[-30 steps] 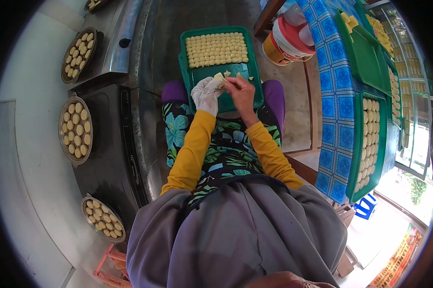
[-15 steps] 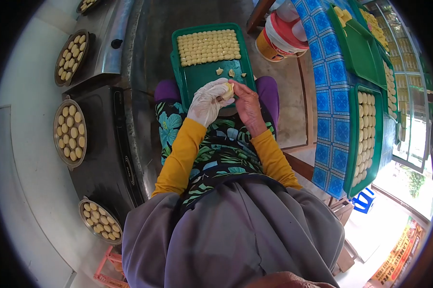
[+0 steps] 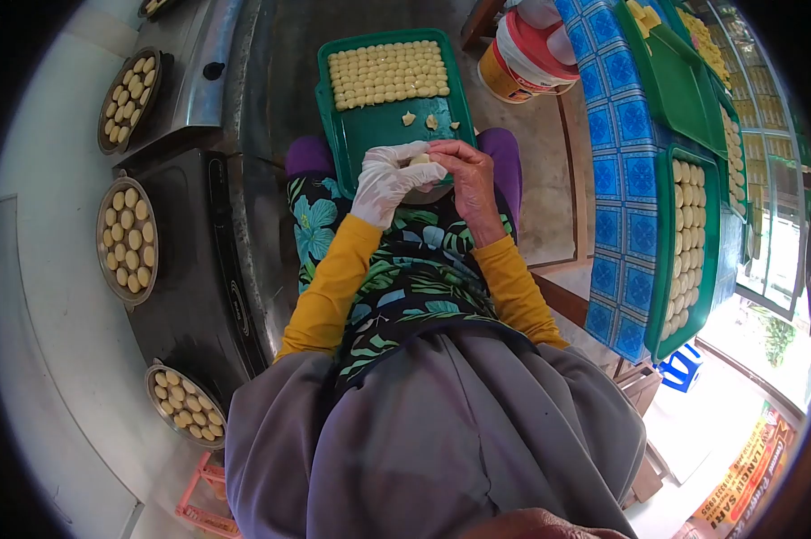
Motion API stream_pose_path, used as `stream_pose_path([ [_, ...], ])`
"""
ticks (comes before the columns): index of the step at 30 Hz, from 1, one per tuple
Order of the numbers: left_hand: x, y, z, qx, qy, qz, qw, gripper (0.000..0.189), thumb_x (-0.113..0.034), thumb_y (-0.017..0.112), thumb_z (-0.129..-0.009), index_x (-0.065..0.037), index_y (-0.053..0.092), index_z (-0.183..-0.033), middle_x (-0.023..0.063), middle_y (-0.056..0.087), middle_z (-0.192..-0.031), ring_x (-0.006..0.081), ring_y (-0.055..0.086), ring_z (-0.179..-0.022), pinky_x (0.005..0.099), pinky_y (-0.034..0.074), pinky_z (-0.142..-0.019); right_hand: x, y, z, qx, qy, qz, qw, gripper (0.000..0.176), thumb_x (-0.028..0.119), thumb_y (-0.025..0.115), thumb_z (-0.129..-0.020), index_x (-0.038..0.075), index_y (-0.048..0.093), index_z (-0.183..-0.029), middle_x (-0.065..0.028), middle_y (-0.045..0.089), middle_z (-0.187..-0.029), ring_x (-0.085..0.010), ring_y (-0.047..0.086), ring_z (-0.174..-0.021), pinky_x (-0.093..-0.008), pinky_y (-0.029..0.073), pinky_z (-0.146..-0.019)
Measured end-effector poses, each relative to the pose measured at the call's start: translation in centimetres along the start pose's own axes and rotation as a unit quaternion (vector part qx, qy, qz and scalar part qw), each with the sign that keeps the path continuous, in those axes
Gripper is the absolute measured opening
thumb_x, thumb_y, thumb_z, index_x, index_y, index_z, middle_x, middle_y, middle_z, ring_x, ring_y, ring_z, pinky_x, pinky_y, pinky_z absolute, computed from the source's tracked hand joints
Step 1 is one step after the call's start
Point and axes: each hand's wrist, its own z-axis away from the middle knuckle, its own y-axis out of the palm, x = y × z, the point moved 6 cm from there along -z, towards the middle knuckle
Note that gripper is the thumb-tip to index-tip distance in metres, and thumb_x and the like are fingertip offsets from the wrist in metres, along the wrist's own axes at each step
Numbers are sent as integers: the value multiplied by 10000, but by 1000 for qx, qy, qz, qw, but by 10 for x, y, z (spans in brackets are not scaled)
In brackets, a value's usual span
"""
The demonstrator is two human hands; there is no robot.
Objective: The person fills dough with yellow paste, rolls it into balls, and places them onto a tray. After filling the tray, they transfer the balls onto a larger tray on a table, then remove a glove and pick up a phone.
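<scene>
My left hand (image 3: pixel 385 184), in a thin whitish glove, is closed around a small pale dough piece (image 3: pixel 420 160). The bare fingers of my right hand (image 3: pixel 468 180) are pinched together and touch the same piece from the right. Both hands are over the near edge of a green tray (image 3: pixel 369 135) at my lap. Rows of small dough balls (image 3: pixel 389 72) fill the tray's far part. Nearer to me, a few loose dough scraps (image 3: pixel 431 121) lie on its bare surface.
At left, round pans of dough pieces (image 3: pixel 128 235) rest on a black stove (image 3: pixel 185 242). A table with blue checked cloth (image 3: pixel 616 207) at right bears green trays of dough balls (image 3: pixel 686 251). Beyond my right knee stands a red-and-white bucket (image 3: pixel 524 63).
My fingers have shifted around the dough piece, which now sits lower between them, and the right hand's fingers are more bent. The whole view has shifted slightly.
</scene>
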Motion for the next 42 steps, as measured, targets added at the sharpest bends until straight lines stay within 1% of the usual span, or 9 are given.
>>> stream_pose_path([
  [6,15,-3,-4,-18,-34,110,993,311,-58,659,-836,96,640,-1105,132,675,-954,185,664,-759,300,565,-710,-9,-2,12,-18,41,-51,998,333,257,512,-987,-4,718,-1005,-101,672,-1002,-185,594,-1003,-293,455,-843],
  [11,19,2,-3,-46,-68,315,946,242,-52,594,-883,83,637,-1078,134,668,-998,210,675,-835,313,570,-786,17,10,25,-24,-191,287,938,492,347,344,-1044,2,684,-1129,-112,610,-1160,-226,519,-1053,-330,428,-900],
  [14,23,2,-2,-14,9,185,983,272,-57,584,-896,91,606,-1124,126,660,-1028,213,670,-886,328,571,-803,16,15,28,-21,-208,287,935,503,355,322,-1046,7,662,-1175,-108,596,-1178,-230,497,-1058,-326,415,-916],
  [21,26,7,-6,-21,26,255,966,266,-85,592,-905,82,604,-1111,134,653,-1038,223,665,-910,316,565,-810,1,10,22,-29,-108,213,971,596,428,242,-1051,14,634,-1226,-126,575,-1223,-221,491,-1116,-328,378,-990],
  [26,33,7,5,-24,-159,315,935,220,-167,603,-926,19,633,-1039,130,666,-989,227,666,-886,336,540,-717,-9,2,4,14,-26,144,989,737,548,180,-1024,-9,611,-1243,-152,604,-1210,-209,514,-1169,-312,389,-1005],
  [32,46,1,3,-25,-182,343,921,195,-139,644,-898,-12,635,-1047,107,674,-975,222,665,-894,324,537,-667,-9,19,0,113,99,87,985,819,614,201,-995,-62,626,-1178,-130,646,-1145,-193,582,-1067,-308,430,-963],
  [36,54,-3,0,-36,-150,322,934,188,-95,625,-900,10,628,-1056,124,666,-1012,239,667,-924,323,563,-712,-9,15,-2,95,29,130,987,794,603,237,-998,-67,632,-1161,-122,657,-1127,-189,592,-1040,-311,432,-960],
  [38,55,-4,-5,-39,-108,306,945,259,-38,596,-900,46,585,-1145,149,650,-1068,256,661,-969,342,574,-793,-22,0,-1,1,50,-56,997,649,513,367,-1010,-56,637,-1167,-126,655,-1136,-181,589,-1039,-320,433,-961],
  [42,47,-1,-6,-93,-72,348,930,351,-1,578,-905,70,518,-1244,168,632,-1118,261,654,-1004,351,567,-839,-28,-12,10,-14,15,-75,997,411,302,565,-962,-46,646,-1164,-118,656,-1144,-173,588,-1030,-317,433,-959],
])
